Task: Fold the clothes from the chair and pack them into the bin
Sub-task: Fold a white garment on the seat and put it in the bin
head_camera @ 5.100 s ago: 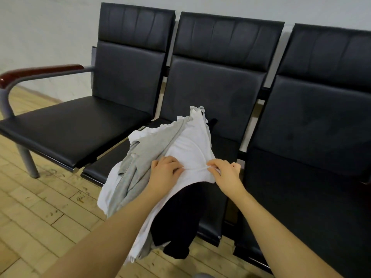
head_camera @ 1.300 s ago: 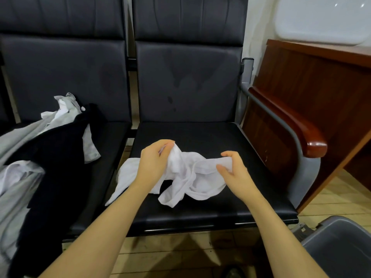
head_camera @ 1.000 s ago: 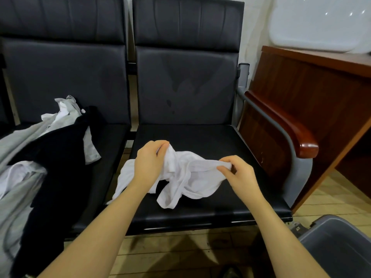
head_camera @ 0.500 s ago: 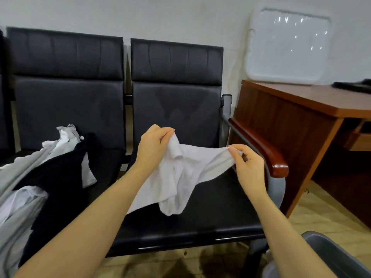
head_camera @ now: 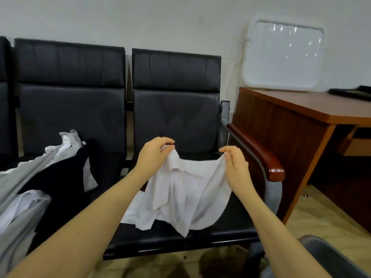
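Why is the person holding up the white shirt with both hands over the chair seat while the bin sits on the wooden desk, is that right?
Not quite. The head view shows the grey bin on the floor at the lower right, not on the wooden desk. The rest holds: the left hand and right hand pinch the white shirt up over the chair seat.

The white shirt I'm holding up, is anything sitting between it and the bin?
Nothing visible does. Both the left hand and the right hand pinch the white shirt above the seat. The bin sits on the floor to the lower right, with only the seat's front corner and open floor between; its inside is out of view.
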A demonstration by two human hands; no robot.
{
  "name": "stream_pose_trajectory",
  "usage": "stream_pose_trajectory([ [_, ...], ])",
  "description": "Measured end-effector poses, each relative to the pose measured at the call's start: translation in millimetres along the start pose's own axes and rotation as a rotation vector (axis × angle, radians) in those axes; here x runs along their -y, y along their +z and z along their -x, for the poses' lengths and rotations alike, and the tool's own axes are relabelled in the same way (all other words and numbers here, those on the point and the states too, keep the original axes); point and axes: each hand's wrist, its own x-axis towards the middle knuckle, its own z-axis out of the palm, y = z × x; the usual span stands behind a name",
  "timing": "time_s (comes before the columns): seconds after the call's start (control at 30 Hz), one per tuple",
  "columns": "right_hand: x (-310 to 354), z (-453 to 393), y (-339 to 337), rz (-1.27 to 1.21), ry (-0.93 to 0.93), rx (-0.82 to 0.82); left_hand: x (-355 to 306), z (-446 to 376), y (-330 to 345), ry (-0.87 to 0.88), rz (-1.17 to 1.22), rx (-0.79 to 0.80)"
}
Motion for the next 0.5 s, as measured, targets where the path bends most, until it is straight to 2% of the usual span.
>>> stream_pose_trajectory([
  [0.2,-41.3,36.9,53.9,0.067,0.057,0.193,65.7,24.0,44.0,-0.177,-0.211,0.122],
  [0.37,-61.3,49.8,87.9,0.049,0.052,0.238,93.8,50.4,43.8,-0.085,-0.257,0.116],
  [0.5,-59.7,60.1,104.1,-0.015,0.111,0.291,114.3,82.5,39.6,-0.078,-0.276,0.158],
])
